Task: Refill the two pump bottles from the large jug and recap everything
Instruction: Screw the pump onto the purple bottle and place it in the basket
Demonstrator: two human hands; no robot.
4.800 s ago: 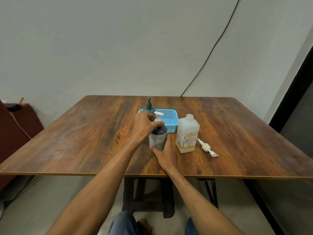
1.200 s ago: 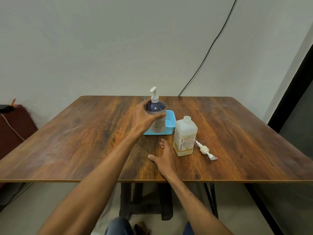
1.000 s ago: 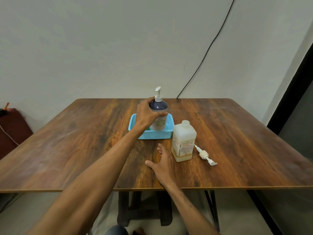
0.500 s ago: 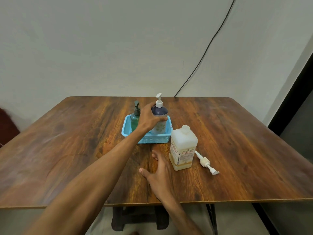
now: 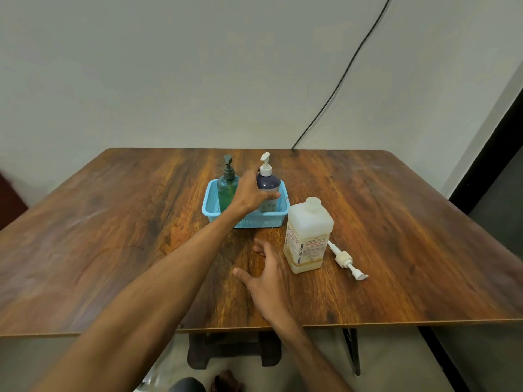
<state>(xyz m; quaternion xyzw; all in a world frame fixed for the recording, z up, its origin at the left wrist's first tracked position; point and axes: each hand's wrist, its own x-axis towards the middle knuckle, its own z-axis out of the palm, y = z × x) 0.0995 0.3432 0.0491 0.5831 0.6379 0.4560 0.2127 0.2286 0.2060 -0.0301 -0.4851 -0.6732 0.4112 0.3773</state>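
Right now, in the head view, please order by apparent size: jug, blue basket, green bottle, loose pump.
1. jug and blue basket: look alike; the jug is nearer, so unranked.
2. green bottle.
3. loose pump.

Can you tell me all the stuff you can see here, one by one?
table: 1, brown wood, middle of view
basket: 1, light blue, on the table's far half
green pump bottle: 1, green with a dark pump, upright in the basket, left side
dark blue pump bottle: 1, white pump, upright in the basket, right side
jug: 1, whitish, on the table right of the basket
loose pump: 1, white, lying right of the jug
cable: 1, black, on the wall
left hand: grips the dark blue pump bottle
right hand: fingers spread, on the table left of the jug
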